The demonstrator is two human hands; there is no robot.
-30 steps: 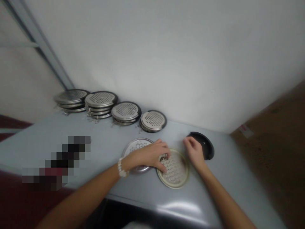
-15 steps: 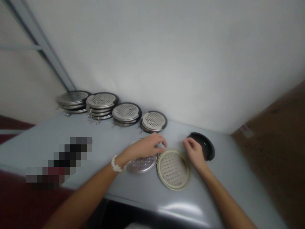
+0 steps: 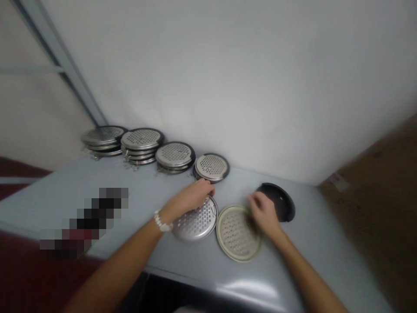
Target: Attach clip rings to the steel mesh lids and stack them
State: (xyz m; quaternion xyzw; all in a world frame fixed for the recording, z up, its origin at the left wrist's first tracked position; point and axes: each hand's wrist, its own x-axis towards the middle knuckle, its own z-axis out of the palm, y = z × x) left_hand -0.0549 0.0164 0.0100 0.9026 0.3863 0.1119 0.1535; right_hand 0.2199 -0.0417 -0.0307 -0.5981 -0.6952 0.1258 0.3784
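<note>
A silver round grater disc (image 3: 195, 224) lies flat on the table, partly covered by my left hand (image 3: 193, 193). The fingers of that hand are curled together over the disc's far edge; whatever may be in them is hidden. Beside it, almost touching, is a cream-rimmed round grater disc (image 3: 237, 234). My right hand (image 3: 264, 211) is closed, fingertips pinched and blurred, above that disc's upper right edge. What it pinches, if anything, does not show. Just behind the right hand a shallow black dish (image 3: 282, 202) rests on the table, partly hidden.
Along the wall stand stacks of round graters with black rims: a far-left stack (image 3: 104, 135), a taller stack (image 3: 142, 139), a third stack (image 3: 175, 155) and a nearer stack (image 3: 212, 167). Small chains hang from them. A brown cardboard surface (image 3: 371, 195) borders the table (image 3: 143, 195) at right.
My left hand has drawn back a little to the left and its fingers have closed, baring more of the silver disc. My right hand stays almost in place.
</note>
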